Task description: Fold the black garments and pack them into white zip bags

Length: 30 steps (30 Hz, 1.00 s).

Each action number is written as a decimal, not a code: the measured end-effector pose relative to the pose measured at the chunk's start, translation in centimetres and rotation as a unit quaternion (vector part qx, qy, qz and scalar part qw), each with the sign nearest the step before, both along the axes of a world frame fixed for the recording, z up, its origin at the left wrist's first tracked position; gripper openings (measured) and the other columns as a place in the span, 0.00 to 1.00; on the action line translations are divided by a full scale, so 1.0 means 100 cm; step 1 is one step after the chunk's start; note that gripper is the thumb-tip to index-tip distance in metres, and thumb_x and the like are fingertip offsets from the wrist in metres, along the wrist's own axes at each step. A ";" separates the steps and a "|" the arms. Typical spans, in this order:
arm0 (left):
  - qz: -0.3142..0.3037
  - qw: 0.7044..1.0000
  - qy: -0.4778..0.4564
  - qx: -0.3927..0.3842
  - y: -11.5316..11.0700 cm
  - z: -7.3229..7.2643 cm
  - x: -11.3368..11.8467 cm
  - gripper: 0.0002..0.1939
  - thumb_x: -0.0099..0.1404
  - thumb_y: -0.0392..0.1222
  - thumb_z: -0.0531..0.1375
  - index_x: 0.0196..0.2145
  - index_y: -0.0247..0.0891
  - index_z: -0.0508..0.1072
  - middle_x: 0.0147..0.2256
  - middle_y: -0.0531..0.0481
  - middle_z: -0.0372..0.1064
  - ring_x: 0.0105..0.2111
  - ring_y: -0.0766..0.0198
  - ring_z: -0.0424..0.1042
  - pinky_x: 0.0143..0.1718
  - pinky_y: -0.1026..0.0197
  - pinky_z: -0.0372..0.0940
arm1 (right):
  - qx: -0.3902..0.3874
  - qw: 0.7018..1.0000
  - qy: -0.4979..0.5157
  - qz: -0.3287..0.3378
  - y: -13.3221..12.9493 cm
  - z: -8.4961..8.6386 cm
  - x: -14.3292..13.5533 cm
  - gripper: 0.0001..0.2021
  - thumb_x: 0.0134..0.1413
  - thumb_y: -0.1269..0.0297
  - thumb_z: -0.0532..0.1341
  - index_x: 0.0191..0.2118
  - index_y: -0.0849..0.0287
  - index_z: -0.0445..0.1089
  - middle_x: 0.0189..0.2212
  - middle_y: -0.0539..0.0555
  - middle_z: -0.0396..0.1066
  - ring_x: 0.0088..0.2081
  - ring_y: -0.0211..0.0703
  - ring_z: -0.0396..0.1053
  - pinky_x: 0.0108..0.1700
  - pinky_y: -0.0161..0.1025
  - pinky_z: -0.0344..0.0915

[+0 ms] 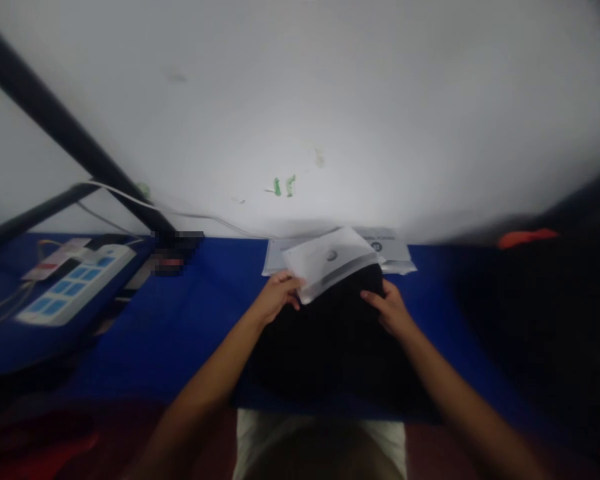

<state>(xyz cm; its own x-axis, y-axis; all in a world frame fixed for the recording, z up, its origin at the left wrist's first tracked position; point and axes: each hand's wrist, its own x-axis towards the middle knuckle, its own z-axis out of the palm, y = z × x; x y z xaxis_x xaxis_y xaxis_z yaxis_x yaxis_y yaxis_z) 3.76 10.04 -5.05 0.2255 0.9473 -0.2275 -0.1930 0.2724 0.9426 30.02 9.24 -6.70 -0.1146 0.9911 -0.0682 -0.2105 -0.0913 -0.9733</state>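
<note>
Mid-frame, the left hand (278, 295) pinches a white bag (325, 260), the right hand (392, 309) black fabric (330, 340), between thumb and fingers.

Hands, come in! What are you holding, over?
Left hand: on white bag, at its corner. Right hand: gripping black item. Another printed bag lies just behind, on blue table.

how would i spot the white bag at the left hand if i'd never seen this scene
Find the blue table below the pale wall, then the black item at its middle. The white bag slants across that item's far edge, its near left corner at the left hand. Unlike the pale packets lying behind, it is tilted and touches the black item.
</note>
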 end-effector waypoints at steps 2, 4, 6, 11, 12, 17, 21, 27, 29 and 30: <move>0.070 0.996 0.027 0.040 0.008 -0.001 -0.011 0.16 0.54 0.48 0.66 0.33 0.34 0.69 0.23 0.52 0.71 0.18 0.66 0.71 0.15 0.68 0.64 | -0.009 0.999 0.006 0.035 -0.002 0.006 0.002 0.17 0.41 0.61 0.72 0.40 0.55 0.74 0.33 0.49 0.76 0.33 0.42 0.73 0.37 0.37 0.69; 0.130 0.984 0.091 0.078 0.016 -0.001 -0.025 0.17 0.56 0.52 0.62 0.34 0.36 0.66 0.20 0.55 0.68 0.16 0.66 0.69 0.14 0.68 0.61 | -0.025 0.996 0.020 0.078 -0.004 0.012 0.003 0.19 0.40 0.64 0.71 0.43 0.54 0.74 0.32 0.48 0.76 0.33 0.41 0.73 0.37 0.36 0.69; 0.174 0.964 0.170 0.104 0.023 -0.003 -0.038 0.17 0.59 0.55 0.58 0.34 0.38 0.64 0.18 0.58 0.65 0.13 0.68 0.65 0.13 0.68 0.58 | -0.048 0.990 0.030 0.128 -0.006 0.017 0.004 0.18 0.39 0.66 0.71 0.41 0.54 0.74 0.31 0.47 0.75 0.32 0.39 0.73 0.35 0.33 0.68; 0.177 0.924 0.321 0.105 0.040 -0.016 -0.063 0.15 0.63 0.54 0.52 0.36 0.39 0.63 0.16 0.59 0.63 0.10 0.70 0.56 0.12 0.69 0.51 | -0.106 0.967 0.033 0.230 -0.010 0.018 0.006 0.16 0.40 0.68 0.69 0.39 0.55 0.73 0.30 0.46 0.74 0.29 0.37 0.72 0.32 0.31 0.67; 0.171 0.915 0.350 0.103 0.044 -0.019 -0.064 0.14 0.63 0.53 0.53 0.35 0.39 0.64 0.16 0.58 0.62 0.10 0.69 0.57 0.14 0.68 0.52 | -0.111 0.965 0.031 0.237 -0.011 0.017 0.006 0.16 0.40 0.68 0.69 0.39 0.55 0.73 0.29 0.46 0.74 0.29 0.36 0.71 0.32 0.31 0.67; 0.162 0.848 0.492 0.113 0.066 -0.025 -0.058 0.14 0.61 0.49 0.59 0.39 0.37 0.68 0.30 0.45 0.73 0.33 0.53 0.74 0.33 0.59 0.65 | -0.117 0.957 0.026 0.265 -0.012 0.012 0.006 0.14 0.41 0.68 0.70 0.38 0.56 0.73 0.29 0.45 0.73 0.29 0.35 0.71 0.32 0.30 0.67; 0.147 0.782 0.598 0.093 0.075 -0.011 -0.046 0.26 0.61 0.54 0.60 0.50 0.34 0.65 0.41 0.33 0.73 0.45 0.40 0.72 0.45 0.47 0.63 | -0.120 0.953 0.011 0.277 -0.011 0.010 0.005 0.14 0.41 0.68 0.70 0.38 0.55 0.73 0.29 0.45 0.73 0.30 0.35 0.71 0.33 0.30 0.68; 0.119 0.736 0.622 0.238 0.035 0.016 -0.014 0.26 0.65 0.56 0.55 0.52 0.35 0.66 0.47 0.35 0.69 0.48 0.45 0.70 0.45 0.51 0.65 | -0.142 0.959 0.011 0.245 -0.013 0.010 0.006 0.17 0.40 0.70 0.69 0.40 0.53 0.75 0.32 0.46 0.76 0.32 0.38 0.74 0.35 0.33 0.70; 0.058 0.831 0.479 0.277 0.011 0.019 0.005 0.22 0.65 0.56 0.57 0.49 0.38 0.69 0.42 0.42 0.72 0.41 0.54 0.72 0.43 0.57 0.66 | -0.150 0.957 0.026 0.249 -0.015 0.011 0.006 0.17 0.40 0.70 0.68 0.41 0.53 0.75 0.33 0.46 0.76 0.32 0.39 0.74 0.35 0.34 0.71; 0.011 0.880 0.396 0.261 0.000 0.020 0.014 0.20 0.65 0.55 0.57 0.47 0.39 0.70 0.39 0.44 0.72 0.38 0.57 0.72 0.41 0.59 0.66 | -0.155 0.956 0.032 0.248 -0.015 0.012 0.006 0.18 0.39 0.71 0.68 0.41 0.53 0.75 0.33 0.47 0.77 0.32 0.40 0.74 0.35 0.35 0.71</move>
